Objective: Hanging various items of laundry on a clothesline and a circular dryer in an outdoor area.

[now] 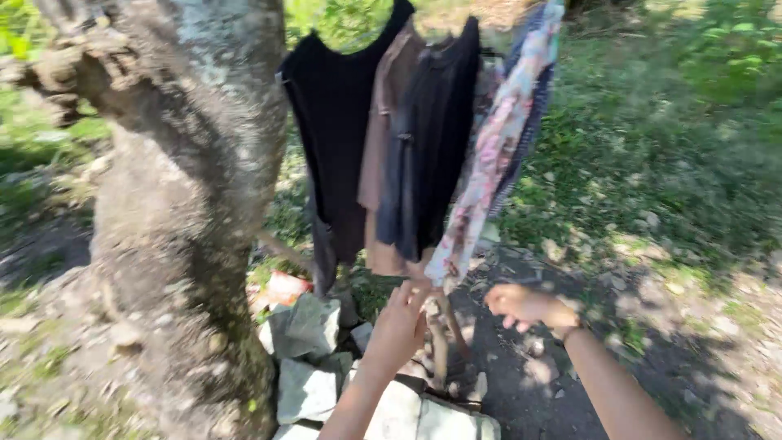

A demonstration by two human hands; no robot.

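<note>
Floral cloth [497, 155] hung straight above your hands, its long axis running top to bottom with a slight lean, upper end up and to the right, lower hem down and to the left. That hem ended directly over your left hand [401, 319], which reached up with fingers raised and touched, or very nearly touched, the bottom edge. Whether those fingers had pinched the fabric could not be told from the blurred view; they appeared loosely curled rather than clamped.

Your right hand [525, 305] sat just to the right of the hem and slightly below it, apart from the cloth, fingers curled in a loose fist, grasping nothing visible. Your left hand was therefore the nearer of the two.

Beyond the left hand and up from it, a dark blue garment [428, 147], a brown garment [387, 155] and a black top [334, 122] hung side by side in the same row, all with their lengths vertical, the dark blue one just beside the floral cloth. The line or rod carrying them lay out of view at the top edge.

Further to the left of both hands stood a thick tree trunk [179, 204]. Below your left forearm lay grey stones [305, 358], and a thin upright stick [440, 346] stood between your two hands.
</note>
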